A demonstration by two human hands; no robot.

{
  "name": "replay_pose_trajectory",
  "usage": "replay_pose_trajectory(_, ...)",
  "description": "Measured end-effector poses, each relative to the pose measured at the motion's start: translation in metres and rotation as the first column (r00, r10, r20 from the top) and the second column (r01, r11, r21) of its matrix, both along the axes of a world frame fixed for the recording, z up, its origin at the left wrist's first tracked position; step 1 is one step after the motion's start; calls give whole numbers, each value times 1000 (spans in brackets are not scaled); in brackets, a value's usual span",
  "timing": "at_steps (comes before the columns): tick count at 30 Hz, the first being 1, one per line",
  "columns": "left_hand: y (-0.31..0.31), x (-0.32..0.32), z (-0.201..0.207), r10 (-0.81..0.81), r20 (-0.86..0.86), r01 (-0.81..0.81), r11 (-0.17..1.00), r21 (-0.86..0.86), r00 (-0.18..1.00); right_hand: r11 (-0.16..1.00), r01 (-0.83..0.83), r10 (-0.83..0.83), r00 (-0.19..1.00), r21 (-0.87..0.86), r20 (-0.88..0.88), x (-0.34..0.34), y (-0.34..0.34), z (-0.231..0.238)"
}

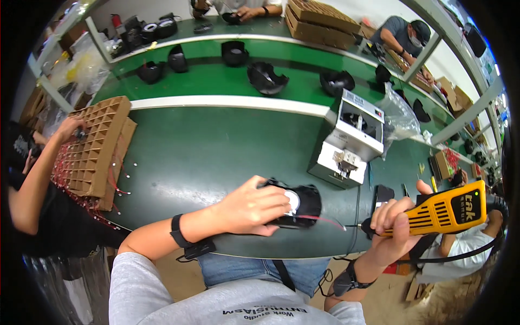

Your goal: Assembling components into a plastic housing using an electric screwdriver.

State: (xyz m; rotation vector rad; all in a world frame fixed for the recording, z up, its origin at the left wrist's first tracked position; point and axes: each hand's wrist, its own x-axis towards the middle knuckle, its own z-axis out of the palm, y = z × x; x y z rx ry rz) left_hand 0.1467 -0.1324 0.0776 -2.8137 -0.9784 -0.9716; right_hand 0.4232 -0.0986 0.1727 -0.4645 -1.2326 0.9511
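Shows smooth, faintly glossy dark green across the bench (206,138). Looks like shiny black plastic on the housing (310,201) toward half past four, smooth yellow plastic on the power tool (433,214) toward half past three, matt brown cardboard on the divided box (123,123) at nine, crinkled glossy clear film on the bag (402,118) toward half past two, soft matt grey cloth on the shirt (227,303) at six.

Five black shells (264,82) lay on the green strip (200,88) between ten and half past one o'clock; others near two were partly hidden and not countable. Two stacked cardboard trays (318,37) stood near one, one silver machine (362,142) between two and three, one yellow power screwdriver (433,214) between three and four, and one black housing (311,206) near five.
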Motion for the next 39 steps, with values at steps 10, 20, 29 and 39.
replay_pose_trajectory(10, 123, -184, -1, 818, 218, -828, 557, -71, 532, 989, -87, 89, 996, -121, 7, -47, 37, -69)
replay_pose_trajectory(20, 180, -251, -26, 927, 190, -926, 351, -139, 323, 992, -19, 30, 996, -127, 89, -56, 36, -86)
replay_pose_trajectory(29, 182, -326, -25, 846, 524, -983, 2, -184, -97, 996, 11, -2, 995, -90, 104, -56, 32, -83)
replay_pose_trajectory(39, 191, -407, -58, 976, 199, -935, -13, -354, -89, 998, 24, -17, 994, -65, 104, -53, 35, -87)
